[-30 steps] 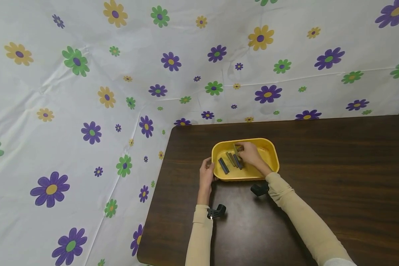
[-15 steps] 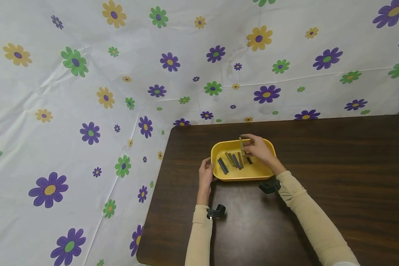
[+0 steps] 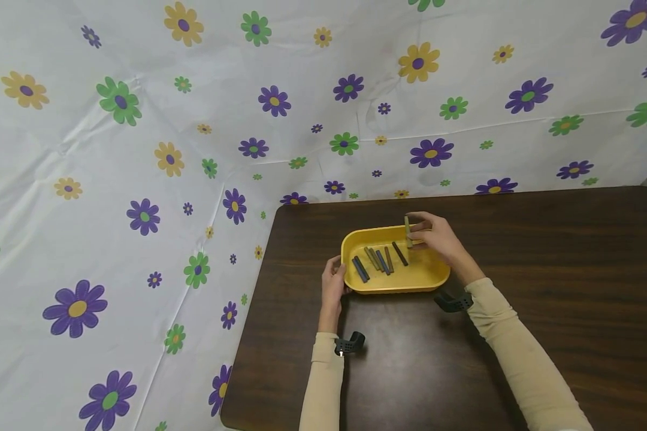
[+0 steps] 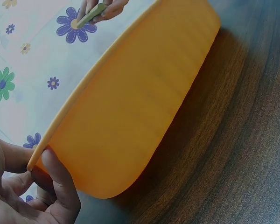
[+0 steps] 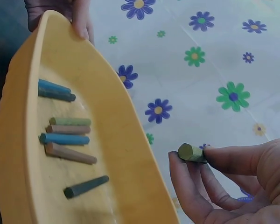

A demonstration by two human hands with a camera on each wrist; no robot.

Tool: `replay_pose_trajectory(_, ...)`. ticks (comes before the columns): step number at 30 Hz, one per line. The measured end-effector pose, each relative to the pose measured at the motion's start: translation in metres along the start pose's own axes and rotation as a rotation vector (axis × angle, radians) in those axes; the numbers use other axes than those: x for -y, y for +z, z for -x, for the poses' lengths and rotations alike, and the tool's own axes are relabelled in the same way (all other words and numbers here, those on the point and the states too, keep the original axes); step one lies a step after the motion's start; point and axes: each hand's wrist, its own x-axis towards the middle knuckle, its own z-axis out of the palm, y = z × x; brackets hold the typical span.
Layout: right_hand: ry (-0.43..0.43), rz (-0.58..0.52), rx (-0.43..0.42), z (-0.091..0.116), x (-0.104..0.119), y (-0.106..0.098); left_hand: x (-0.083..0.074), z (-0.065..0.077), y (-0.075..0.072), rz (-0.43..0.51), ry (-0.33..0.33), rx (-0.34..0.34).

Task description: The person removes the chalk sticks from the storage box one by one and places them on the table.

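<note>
A yellow plastic tray (image 3: 399, 284) stands on the table. My left hand (image 3: 332, 287) grips its left end, thumb and fingers on either side of the rim in the left wrist view. Above the tray's back right part, my right hand (image 3: 442, 240) pinches a pale green chalk stick (image 5: 192, 153) upright between thumb and fingers. Several other chalk sticks lie in the tray: a blue and a dark one side by side at the left, then a green one (image 5: 72, 121), brown ones and a blue one (image 5: 65, 139) in a group. A dark stick (image 5: 86, 186) lies apart, nearer the right hand.
The dark brown wooden table (image 3: 544, 269) extends to the right and in front of the tray. A white sheet with printed flowers (image 3: 302, 78) hangs behind and to the left of it. Each wrist wears a black camera band (image 3: 349, 343).
My right hand has lifted the green chalk stick from the group and carried it right and upward, uncovering the brown and dark sticks. The left hand keeps its grip on the tray.
</note>
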Motion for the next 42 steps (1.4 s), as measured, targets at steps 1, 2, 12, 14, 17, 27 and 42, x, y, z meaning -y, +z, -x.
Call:
replay_pose_trajectory(1, -0.002, 0.003, -0.005, 0.001, 0.0, -0.002, 0.0, 0.0, 0.0, 0.0, 0.0, 0.0)
replay_pose_trajectory(2, -0.006, 0.003, -0.009, 0.002, -0.001, -0.005, -0.001, 0.0, 0.0, 0.0, -0.001, 0.0)
replay_pose_trajectory(12, 0.001, -0.003, -0.04, 0.006, -0.011, -0.027, -0.003, 0.001, 0.0, 0.012, -0.009, 0.001)
replay_pose_trajectory(14, 0.003, -0.001, -0.046, 0.007, -0.012, -0.03, -0.002, 0.0, 0.0, 0.013, -0.011, 0.001)
replay_pose_trajectory(17, 0.001, -0.004, -0.051, 0.01, -0.012, -0.035, -0.003, 0.0, -0.001, 0.012, -0.014, 0.0)
replay_pose_trajectory(27, -0.02, 0.009, -0.077, 0.017, -0.019, -0.054, -0.001, 0.001, 0.0, 0.025, 0.008, 0.015)
replay_pose_trajectory(42, 0.03, 0.05, -0.136, 0.022, -0.043, -0.077, -0.001, 0.001, -0.002, 0.016, 0.018, 0.02)
